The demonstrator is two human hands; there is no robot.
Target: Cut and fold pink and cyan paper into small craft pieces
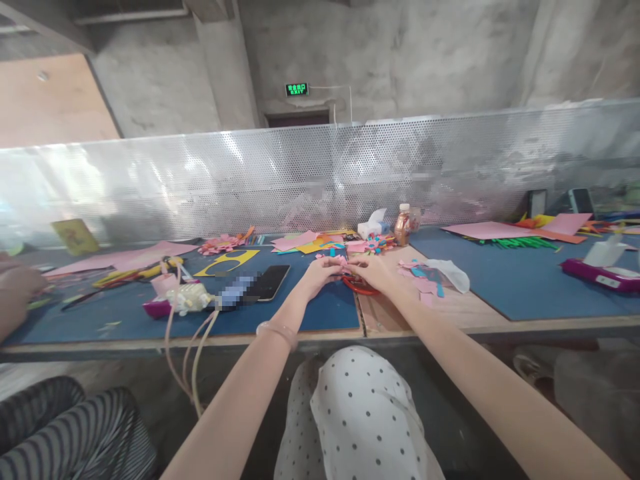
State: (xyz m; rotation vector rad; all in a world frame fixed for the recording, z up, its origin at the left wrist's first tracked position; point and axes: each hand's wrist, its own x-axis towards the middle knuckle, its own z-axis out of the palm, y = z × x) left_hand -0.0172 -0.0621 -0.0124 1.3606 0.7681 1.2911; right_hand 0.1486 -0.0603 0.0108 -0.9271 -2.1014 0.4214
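My left hand (321, 273) and my right hand (374, 271) meet over the table, fingertips close together. Both are closed in a pinch on a small piece of pink paper (342, 264), partly hidden by the fingers. Just below them lies something with a red-orange looped edge (361, 287), perhaps scissors handles. Behind the hands is a cluster of pink and blue paper flowers (376, 244). To the right of my right hand, pink and blue paper scraps (423, 283) lie beside a crumpled white plastic bag (451, 274).
A dark phone (271, 283), a white power strip with cables (191, 297) and yellow paper with round cut-outs (205, 270) lie leftward. A bottle (402, 225) and tissue pack (371, 227) stand behind. Green sticks (523, 243) lie right. Another person's hand (15, 290) is far left.
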